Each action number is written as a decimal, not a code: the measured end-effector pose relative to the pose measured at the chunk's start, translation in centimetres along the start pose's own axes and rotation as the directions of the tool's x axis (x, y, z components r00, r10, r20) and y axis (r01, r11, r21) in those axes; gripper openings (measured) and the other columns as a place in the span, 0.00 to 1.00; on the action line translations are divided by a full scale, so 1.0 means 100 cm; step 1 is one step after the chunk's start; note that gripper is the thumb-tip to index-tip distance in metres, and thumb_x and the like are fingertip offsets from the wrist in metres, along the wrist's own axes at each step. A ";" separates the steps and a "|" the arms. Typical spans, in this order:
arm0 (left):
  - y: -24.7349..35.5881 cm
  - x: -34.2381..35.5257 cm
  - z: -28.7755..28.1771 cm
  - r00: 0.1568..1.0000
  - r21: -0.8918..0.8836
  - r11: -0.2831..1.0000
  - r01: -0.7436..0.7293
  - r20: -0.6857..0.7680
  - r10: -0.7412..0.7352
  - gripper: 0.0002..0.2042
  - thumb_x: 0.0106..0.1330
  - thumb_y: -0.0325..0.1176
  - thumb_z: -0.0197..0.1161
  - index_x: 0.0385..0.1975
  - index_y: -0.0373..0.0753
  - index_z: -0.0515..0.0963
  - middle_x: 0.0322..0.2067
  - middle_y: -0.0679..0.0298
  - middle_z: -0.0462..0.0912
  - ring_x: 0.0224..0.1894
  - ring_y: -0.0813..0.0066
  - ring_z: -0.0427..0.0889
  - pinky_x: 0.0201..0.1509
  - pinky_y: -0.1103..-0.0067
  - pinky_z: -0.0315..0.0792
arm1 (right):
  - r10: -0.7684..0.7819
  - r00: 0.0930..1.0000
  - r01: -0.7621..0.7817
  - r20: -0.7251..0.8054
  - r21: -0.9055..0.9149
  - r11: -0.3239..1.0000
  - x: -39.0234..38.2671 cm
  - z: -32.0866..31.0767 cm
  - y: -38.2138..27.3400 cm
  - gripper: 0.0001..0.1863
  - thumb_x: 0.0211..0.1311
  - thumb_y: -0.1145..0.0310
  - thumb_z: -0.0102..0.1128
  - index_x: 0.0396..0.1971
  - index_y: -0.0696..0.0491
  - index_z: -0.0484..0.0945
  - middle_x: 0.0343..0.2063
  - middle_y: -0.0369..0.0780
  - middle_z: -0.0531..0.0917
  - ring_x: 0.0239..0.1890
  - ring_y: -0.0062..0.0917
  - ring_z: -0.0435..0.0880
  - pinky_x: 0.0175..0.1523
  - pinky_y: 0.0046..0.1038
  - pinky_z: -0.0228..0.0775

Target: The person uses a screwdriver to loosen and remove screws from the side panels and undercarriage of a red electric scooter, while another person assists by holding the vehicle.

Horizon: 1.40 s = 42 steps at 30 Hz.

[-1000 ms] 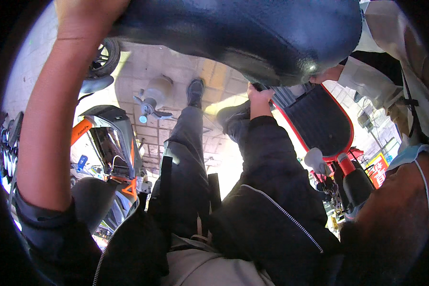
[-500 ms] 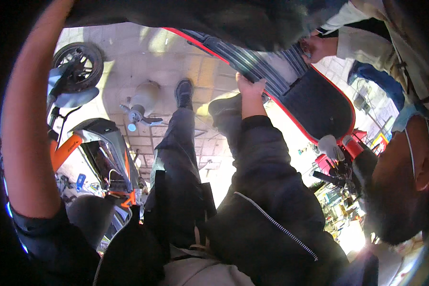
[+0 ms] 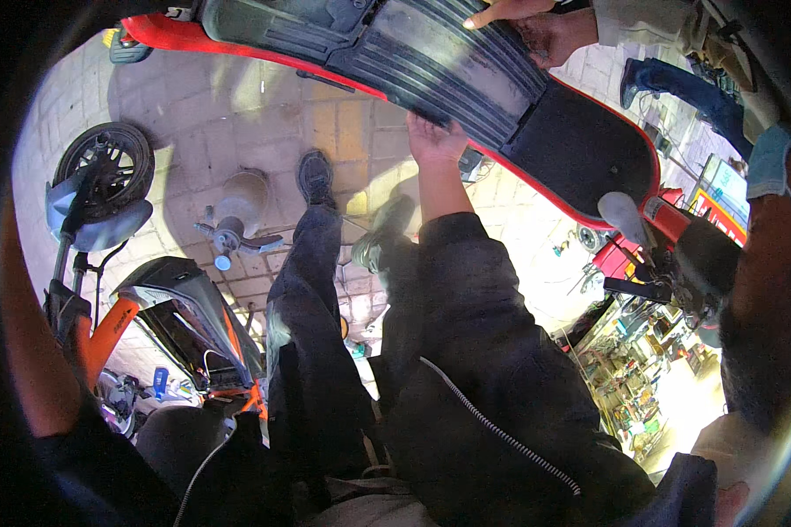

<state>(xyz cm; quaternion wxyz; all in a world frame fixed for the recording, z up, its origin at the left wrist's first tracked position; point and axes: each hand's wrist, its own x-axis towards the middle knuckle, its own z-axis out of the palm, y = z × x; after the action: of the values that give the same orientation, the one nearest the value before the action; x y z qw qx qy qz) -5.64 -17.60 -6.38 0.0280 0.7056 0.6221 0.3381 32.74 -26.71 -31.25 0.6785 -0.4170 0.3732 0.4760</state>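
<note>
A long scooter footboard [image 3: 453,70], black and ribbed with a red rim, slants across the upper part of the view. My right hand [image 3: 437,140] grips its near red edge, the fingertips partly hidden under the rim. My left forearm [image 3: 39,351] runs up along the left border, and the hand on it lies outside the picture. On the far side of the footboard, another person's hand [image 3: 549,39] presses on the ribbed surface, with more fingers [image 3: 501,10] close beside it.
An orange and black two-wheeler [image 3: 114,342] stands at the left, its front wheel [image 3: 105,171] beyond it. A grey metal canister [image 3: 242,198] rests on the paving near my shoe [image 3: 315,176]. Another person [image 3: 769,246] leans in at the right, by cluttered shelves [image 3: 642,395].
More of the footboard's left end shows now, as the dark clothing over it is gone. My left arm has swung outward to the left border. My right hand keeps its hold.
</note>
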 end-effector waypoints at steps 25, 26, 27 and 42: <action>0.174 -0.230 0.195 0.151 -0.474 -0.470 0.744 0.805 -0.573 0.18 0.66 0.37 0.49 0.48 0.29 0.69 0.48 0.53 0.73 0.48 0.65 0.74 0.55 0.73 0.65 | 0.229 0.889 -0.148 0.397 -0.225 0.963 0.008 -0.070 -0.021 0.06 0.47 0.67 0.53 0.27 0.51 0.73 0.30 0.34 0.76 0.24 0.25 0.66 0.35 0.30 0.59; 0.174 -0.233 0.212 0.132 -0.460 -0.523 0.717 0.827 -0.547 0.19 0.66 0.38 0.49 0.49 0.29 0.67 0.50 0.52 0.72 0.50 0.65 0.73 0.56 0.72 0.64 | 0.238 0.873 -0.157 0.426 -0.216 0.964 0.009 -0.069 -0.022 0.06 0.48 0.67 0.53 0.27 0.51 0.73 0.30 0.34 0.76 0.23 0.24 0.66 0.34 0.30 0.58; 0.173 -0.236 0.222 0.097 -0.424 -0.546 0.723 0.844 -0.527 0.20 0.65 0.38 0.50 0.50 0.28 0.66 0.51 0.51 0.70 0.51 0.64 0.71 0.57 0.72 0.63 | 0.247 0.854 -0.168 0.457 -0.208 0.964 0.009 -0.068 -0.023 0.06 0.48 0.67 0.53 0.28 0.50 0.73 0.30 0.33 0.76 0.22 0.23 0.65 0.33 0.29 0.58; 0.160 -0.191 0.326 0.242 -0.314 -0.388 0.867 0.944 -0.224 0.33 0.59 0.47 0.59 0.57 0.34 0.54 0.55 0.51 0.60 0.58 0.61 0.63 0.64 0.68 0.54 | 0.063 0.765 -0.088 0.641 0.007 0.996 0.021 -0.096 -0.012 0.11 0.52 0.66 0.48 0.36 0.50 0.72 0.44 0.34 0.74 0.15 0.16 0.58 0.25 0.20 0.53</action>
<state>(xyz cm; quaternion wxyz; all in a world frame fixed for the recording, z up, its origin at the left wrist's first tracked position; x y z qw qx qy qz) 24.87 -25.91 -32.52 0.8002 0.0681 0.4815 0.3510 33.34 -35.12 -36.48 0.7527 -0.2020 0.1450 0.6095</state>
